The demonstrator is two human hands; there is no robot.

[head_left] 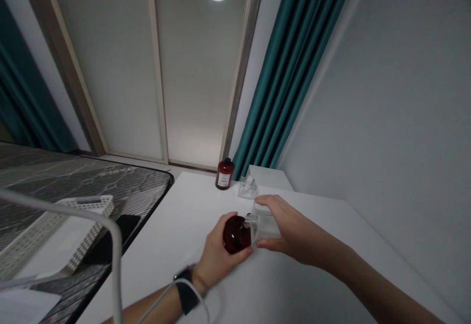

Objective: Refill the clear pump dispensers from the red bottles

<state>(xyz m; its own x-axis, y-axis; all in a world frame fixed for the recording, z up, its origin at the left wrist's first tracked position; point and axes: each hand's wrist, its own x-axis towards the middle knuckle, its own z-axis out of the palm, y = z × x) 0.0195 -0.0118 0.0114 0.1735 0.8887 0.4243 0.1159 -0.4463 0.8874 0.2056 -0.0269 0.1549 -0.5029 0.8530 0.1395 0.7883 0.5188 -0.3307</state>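
Your left hand (217, 253) sits low in the middle of the frame, its fingers curled around a dark red round bottle (236, 234) so that only the bottle's upper face shows above your thumb. Your right hand (285, 231) comes in from the lower right and is wrapped over a clear glass bottle (264, 226), thumb below and fingers over the top. The clear bottle is tipped sideways, and its neck meets the dark red bottle just where your two hands come together. Both hands are closed on what they hold, and both hover just above the white surface (191, 216); you cannot tell from here whether either bottle touches it.

A dark smartwatch (186, 287) is on your left wrist, and a white cable (117, 260) loops across the lower left of the frame in front of it.

Further up the surface, near the centre of the frame, a brown bottle with a black cap and a pale label (224, 173) stands upright. Just to its right is a small clear glass container (248, 187), well apart from your hands. Behind them hangs a teal curtain (290, 69) beside frosted sliding panels (191, 69).

At the left, a white slatted basket (79, 238) rests on a grey patterned mattress (73, 177), with a black flat object (121, 231) lying beside it.
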